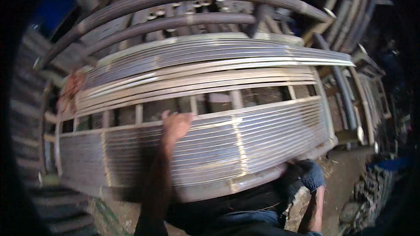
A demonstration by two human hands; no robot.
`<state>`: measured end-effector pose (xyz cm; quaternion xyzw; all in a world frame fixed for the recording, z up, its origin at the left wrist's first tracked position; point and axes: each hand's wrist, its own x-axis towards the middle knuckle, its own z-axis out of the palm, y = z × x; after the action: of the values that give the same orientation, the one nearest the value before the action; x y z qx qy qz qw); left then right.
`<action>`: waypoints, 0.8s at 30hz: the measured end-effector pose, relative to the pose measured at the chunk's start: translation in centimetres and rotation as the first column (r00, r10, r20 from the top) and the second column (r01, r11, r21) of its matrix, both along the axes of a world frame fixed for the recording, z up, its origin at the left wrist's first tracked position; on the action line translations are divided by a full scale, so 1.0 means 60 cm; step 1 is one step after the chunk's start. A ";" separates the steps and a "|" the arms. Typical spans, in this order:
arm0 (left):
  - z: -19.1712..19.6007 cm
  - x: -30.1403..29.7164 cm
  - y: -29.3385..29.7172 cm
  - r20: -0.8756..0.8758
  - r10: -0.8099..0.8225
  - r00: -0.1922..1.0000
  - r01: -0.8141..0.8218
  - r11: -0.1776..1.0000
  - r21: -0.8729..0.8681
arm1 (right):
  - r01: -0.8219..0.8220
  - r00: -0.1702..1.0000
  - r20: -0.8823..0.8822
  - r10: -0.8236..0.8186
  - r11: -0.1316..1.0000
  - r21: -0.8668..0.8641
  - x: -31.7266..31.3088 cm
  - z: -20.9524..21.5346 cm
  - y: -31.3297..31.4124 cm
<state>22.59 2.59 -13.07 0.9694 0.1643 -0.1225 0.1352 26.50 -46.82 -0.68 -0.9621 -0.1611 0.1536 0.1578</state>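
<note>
A large metal frame [197, 148] of close-set horizontal bars lies across the middle of the scene, with a stack of long flat metal strips [201, 67] just beyond it and curved dark pipes [183, 0] farther off. The left hand [175, 126] rests on the frame's upper rail near its centre, fingers curled over the edge. The right hand [309, 174], in a dark glove, sits closed at the frame's near right corner; whether it grips the frame cannot be told.

Head view, close above metal grille [210, 148]
</note>
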 end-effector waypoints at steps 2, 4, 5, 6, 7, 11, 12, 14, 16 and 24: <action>-0.002 0.007 -0.029 0.131 0.014 0.991 -0.014 1.000 -0.002 | 0.139 0.980 0.159 -0.119 0.983 -0.120 -0.001 -0.019 0.021; 0.024 0.011 -0.040 0.184 0.040 0.982 -0.034 0.999 -0.037 | 0.085 0.940 0.326 -0.104 0.994 0.071 0.008 -0.042 0.066; 0.026 0.009 -0.036 0.184 0.040 0.982 -0.031 0.998 -0.052 | -0.018 0.927 0.373 -0.030 0.992 0.124 0.012 -0.038 0.121; 0.029 0.003 -0.027 0.186 0.045 0.982 -0.034 0.997 -0.063 | -0.101 0.940 0.340 0.025 0.973 0.207 0.015 -0.031 0.193; 0.025 0.000 -0.024 0.184 0.043 0.982 -0.027 0.996 -0.085 | -0.169 0.949 0.306 0.079 0.945 0.279 0.015 -0.025 0.264; 0.018 -0.010 -0.004 0.147 0.071 0.987 -0.041 0.979 -0.199 | -0.352 0.912 0.285 0.295 0.919 0.176 0.017 -0.055 0.478; 0.019 -0.005 -0.005 0.144 0.049 0.988 -0.017 0.977 -0.211 | -0.345 0.894 0.323 0.310 0.937 0.054 0.018 -0.065 0.503; 0.021 0.003 -0.009 0.131 0.003 0.991 0.026 0.974 -0.225 | -0.322 0.865 0.402 0.301 0.947 -0.015 0.031 -0.109 0.525; 0.018 0.006 -0.003 0.112 -0.028 0.993 0.054 0.970 -0.237 | -0.346 0.878 0.339 0.337 0.938 -0.037 0.041 -0.129 0.531; 0.024 0.002 -0.007 0.082 0.005 0.997 0.017 0.965 -0.262 | -0.402 0.761 -0.365 0.537 0.831 0.385 0.091 -0.070 0.441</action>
<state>22.69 2.19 -11.66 0.9476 0.1382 -0.1039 0.2687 31.93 -20.38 -4.86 -0.7924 -0.3778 0.3861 0.2834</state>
